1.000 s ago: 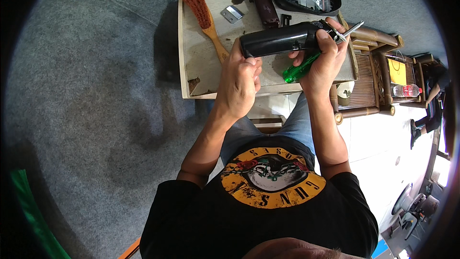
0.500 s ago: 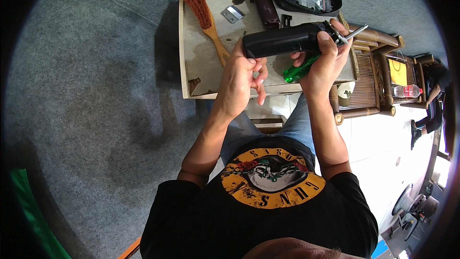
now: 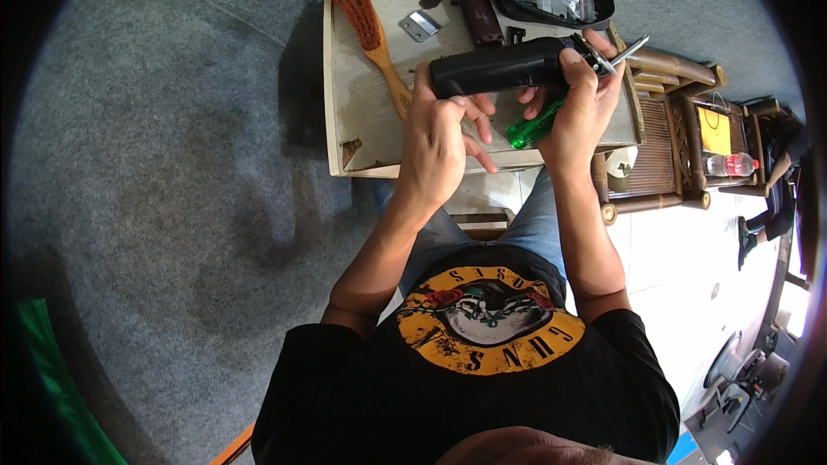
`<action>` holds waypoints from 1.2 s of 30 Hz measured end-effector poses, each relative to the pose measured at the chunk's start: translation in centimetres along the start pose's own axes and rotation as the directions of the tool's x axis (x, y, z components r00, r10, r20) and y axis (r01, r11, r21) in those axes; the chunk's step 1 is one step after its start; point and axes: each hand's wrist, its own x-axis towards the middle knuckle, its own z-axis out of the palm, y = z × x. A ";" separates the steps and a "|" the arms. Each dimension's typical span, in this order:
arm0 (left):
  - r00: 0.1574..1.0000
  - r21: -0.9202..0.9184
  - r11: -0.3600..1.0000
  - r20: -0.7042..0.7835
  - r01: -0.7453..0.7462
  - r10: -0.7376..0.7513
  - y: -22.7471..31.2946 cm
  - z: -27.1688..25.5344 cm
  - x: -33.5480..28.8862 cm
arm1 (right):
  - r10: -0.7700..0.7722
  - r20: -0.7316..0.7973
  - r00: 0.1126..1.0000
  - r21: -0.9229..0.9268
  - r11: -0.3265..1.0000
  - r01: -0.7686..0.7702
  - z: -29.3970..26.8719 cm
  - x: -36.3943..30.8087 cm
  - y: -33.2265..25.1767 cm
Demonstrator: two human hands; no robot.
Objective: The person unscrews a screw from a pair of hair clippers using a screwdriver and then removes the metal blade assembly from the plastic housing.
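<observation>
A black hair clipper lies level across both hands above the table. My left hand grips its blunt left end, the lower fingers loosely curled beneath. Around the blade end closes my right hand, its thumb on top of the body. That same hand also keeps a screwdriver against the palm; its green clear handle sticks out below and its metal shaft passes out past the clipper head. On the table lies a loose metal clipper blade, and a dark brown clipper housing rests farther back.
A wooden brush with reddish bristles lies at the left of the pale tabletop. An open black case with plastic bags stands at the back right. Beyond are a bamboo bench, a bottle and a seated person.
The clipper and my right hand have shifted slightly left. My left hand has turned a little, and its lower fingers are spread farther apart.
</observation>
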 end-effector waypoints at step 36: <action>0.989 -0.335 0.935 -0.126 -0.120 0.081 -2.9 2.5 0.5 | -0.028 -0.081 0.996 -0.084 0.996 0.021 0.3 -0.3 0.0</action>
